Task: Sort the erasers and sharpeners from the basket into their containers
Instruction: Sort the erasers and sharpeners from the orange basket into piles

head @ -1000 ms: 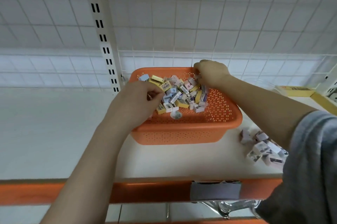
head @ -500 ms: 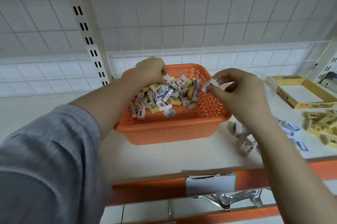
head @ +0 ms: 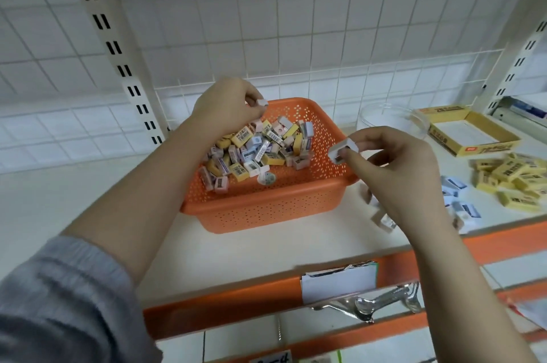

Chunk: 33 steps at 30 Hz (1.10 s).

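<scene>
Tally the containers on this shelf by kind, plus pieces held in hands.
Orange basket: 1
Clear round dish: 1
Yellow cardboard box: 1
Held pieces: 2, left-hand piece, right-hand piece
Total: 5

— What stands behind?
— A white wire grid panel, with slotted cream uprights left and right.
— And below?
— A pale shelf edged in orange trim, evenly lit, with a metal clip
</scene>
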### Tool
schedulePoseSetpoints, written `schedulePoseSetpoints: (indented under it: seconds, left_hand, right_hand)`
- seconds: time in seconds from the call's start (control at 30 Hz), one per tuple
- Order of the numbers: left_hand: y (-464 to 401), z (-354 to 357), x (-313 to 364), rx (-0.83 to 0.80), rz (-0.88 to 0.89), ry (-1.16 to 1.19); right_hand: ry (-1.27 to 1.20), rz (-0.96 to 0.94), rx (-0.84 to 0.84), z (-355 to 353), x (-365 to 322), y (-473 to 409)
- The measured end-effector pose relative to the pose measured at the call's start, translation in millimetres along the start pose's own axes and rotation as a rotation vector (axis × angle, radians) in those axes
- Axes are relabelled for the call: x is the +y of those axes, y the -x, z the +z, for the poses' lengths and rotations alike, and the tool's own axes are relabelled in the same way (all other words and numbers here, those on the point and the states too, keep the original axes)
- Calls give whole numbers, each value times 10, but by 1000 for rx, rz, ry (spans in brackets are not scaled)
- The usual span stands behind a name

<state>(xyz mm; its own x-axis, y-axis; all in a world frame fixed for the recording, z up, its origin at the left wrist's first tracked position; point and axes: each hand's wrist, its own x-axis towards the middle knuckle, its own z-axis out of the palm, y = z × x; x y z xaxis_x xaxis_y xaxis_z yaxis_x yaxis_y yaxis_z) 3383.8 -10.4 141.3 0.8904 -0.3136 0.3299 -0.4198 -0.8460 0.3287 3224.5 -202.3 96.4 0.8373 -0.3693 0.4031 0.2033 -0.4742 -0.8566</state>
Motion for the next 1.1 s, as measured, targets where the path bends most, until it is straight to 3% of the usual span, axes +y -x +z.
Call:
schedulePoseSetpoints:
  seconds: [0.2,0.53,0.8,1.1]
  left_hand:
    - [548,-188,360,168,110,353]
    - [1046,266,1157,117,129,495]
    - [1504,755,1866,183,-83,539]
    - [1566,814,2119,193,-201,552]
  right_hand:
    - [31,110,183,-258,135,113]
    - [122,160,274,-1074,588,180]
    - [241,120,-70,-1605,935,-275]
    - [474,141,-339,-1107,1143,-878]
